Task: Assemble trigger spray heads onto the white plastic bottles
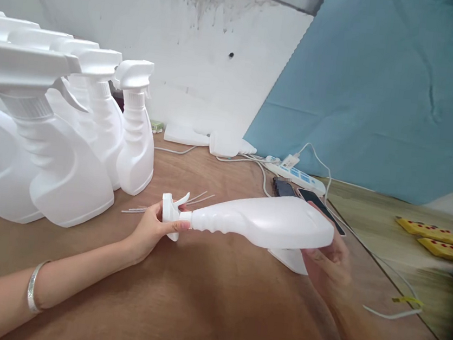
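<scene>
A white spray bottle [264, 219] lies sideways in the air above the table, its trigger head [170, 215] pointing left. My left hand [158, 221] is closed around the collar and trigger head, thumb along the cap. At the other end, my right hand [329, 258] grips the bottle's base, with some fingers hidden behind it. Under the base a white plastic piece [292, 260] shows in part; I cannot make out what it is. Several thin clear tubes [201, 197] lie on the table behind my left hand.
Several upright white spray bottles [75, 169] crowd the left side. At the back, white bottles [223, 144] lie by the wall. A power strip [297, 175], cables, a phone [320, 208] and a dark object [284, 187] sit behind the right hand. Yellow packets [436, 232] lie far right.
</scene>
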A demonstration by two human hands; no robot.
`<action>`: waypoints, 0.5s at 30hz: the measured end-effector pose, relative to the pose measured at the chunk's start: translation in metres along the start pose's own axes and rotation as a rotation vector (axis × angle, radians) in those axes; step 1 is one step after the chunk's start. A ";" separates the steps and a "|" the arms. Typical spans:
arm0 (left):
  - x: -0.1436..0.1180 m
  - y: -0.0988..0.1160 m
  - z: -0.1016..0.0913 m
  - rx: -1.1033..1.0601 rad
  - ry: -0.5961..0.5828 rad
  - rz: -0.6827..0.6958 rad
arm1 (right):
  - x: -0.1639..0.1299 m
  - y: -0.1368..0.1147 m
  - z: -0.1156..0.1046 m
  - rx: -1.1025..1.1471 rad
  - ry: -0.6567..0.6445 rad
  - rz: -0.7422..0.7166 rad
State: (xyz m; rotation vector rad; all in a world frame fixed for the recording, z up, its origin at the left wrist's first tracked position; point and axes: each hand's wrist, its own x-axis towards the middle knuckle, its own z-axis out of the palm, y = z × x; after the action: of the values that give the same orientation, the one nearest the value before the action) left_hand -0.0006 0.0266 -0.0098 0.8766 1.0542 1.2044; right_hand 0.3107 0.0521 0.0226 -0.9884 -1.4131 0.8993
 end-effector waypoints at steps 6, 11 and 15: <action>-0.001 -0.001 0.000 -0.012 -0.074 -0.004 | 0.000 0.002 -0.001 -0.064 0.053 -0.140; -0.001 -0.002 0.000 0.034 -0.074 0.020 | 0.001 -0.002 0.000 -0.056 -0.040 -0.194; -0.003 0.001 0.000 0.094 -0.072 0.032 | 0.003 0.005 -0.003 -0.173 0.057 -0.203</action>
State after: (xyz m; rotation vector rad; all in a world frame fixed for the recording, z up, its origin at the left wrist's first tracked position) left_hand -0.0006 0.0236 -0.0082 1.0058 1.0489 1.1491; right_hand 0.3142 0.0566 0.0196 -0.9698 -1.5309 0.6031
